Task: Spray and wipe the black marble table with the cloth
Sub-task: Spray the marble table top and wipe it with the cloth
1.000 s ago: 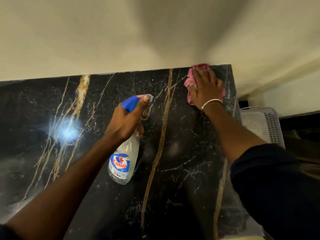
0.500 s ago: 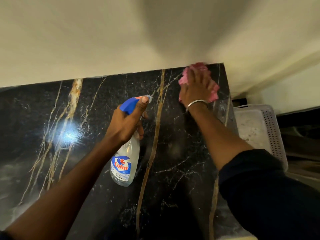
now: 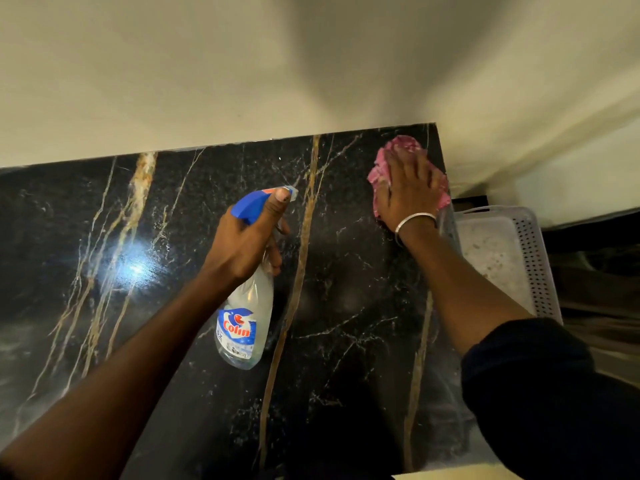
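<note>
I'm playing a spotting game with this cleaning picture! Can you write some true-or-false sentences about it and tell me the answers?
1. The left hand grips a Colin spray bottle. True.
2. The right hand presses flat on a pink cloth. True.
3. The cloth lies in the middle of the black marble table. False: it is near the far right corner.
4. A white perforated basket stands on the table. False: it sits beside the table's right edge.
</note>
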A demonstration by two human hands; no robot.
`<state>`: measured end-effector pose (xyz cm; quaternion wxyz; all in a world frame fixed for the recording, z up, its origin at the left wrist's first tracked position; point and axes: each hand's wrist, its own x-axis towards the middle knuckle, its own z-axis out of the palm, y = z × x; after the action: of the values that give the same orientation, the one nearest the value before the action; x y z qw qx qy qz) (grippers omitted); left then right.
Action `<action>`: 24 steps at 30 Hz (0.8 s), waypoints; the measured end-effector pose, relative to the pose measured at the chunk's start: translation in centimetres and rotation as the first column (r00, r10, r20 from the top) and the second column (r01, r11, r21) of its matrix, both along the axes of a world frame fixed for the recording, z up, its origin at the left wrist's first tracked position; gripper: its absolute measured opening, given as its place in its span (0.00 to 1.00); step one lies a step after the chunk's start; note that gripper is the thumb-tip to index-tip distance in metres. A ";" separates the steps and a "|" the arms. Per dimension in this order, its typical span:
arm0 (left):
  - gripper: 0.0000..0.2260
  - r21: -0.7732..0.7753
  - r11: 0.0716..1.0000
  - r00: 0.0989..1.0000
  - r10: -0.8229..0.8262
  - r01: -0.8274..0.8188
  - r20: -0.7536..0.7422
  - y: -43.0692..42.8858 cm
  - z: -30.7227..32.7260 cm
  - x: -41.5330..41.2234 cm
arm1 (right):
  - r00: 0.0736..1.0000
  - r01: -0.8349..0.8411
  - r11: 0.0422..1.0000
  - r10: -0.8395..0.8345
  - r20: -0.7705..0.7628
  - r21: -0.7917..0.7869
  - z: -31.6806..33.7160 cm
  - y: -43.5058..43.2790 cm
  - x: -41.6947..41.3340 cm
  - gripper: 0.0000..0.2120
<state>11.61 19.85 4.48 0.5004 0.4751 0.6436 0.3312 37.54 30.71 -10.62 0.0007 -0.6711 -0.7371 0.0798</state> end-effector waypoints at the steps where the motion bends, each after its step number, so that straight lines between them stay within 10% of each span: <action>1: 0.13 -0.001 1.000 1.000 0.002 -0.002 0.003 -0.1 0.2 0.1 | 0.999 0.052 0.999 -0.052 -0.004 -0.004 0.1 -0.2 1.2 0.30; 8: 0.16 -0.007 1.000 1.000 0.012 -0.012 0.022 -2.1 0.8 0.2 | 0.952 0.304 0.952 -0.305 -0.021 -0.041 0.4 -2.6 0.0 0.30; 19: 0.13 -0.010 1.000 0.999 0.018 -0.018 -0.034 -4.3 2.0 1.4 | 0.963 -0.261 0.965 0.258 -0.080 -0.029 0.2 -10.1 -7.0 0.29; 24: 0.14 -0.005 1.000 1.000 0.017 -0.017 -0.016 -4.9 1.8 1.5 | 0.988 -0.150 0.989 0.150 -0.039 -0.003 -0.2 -9.1 -1.2 0.30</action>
<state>13.07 14.95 6.28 0.4935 0.4710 0.6524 0.3301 36.36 21.58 -10.78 0.0068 -0.6120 -0.7852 0.0946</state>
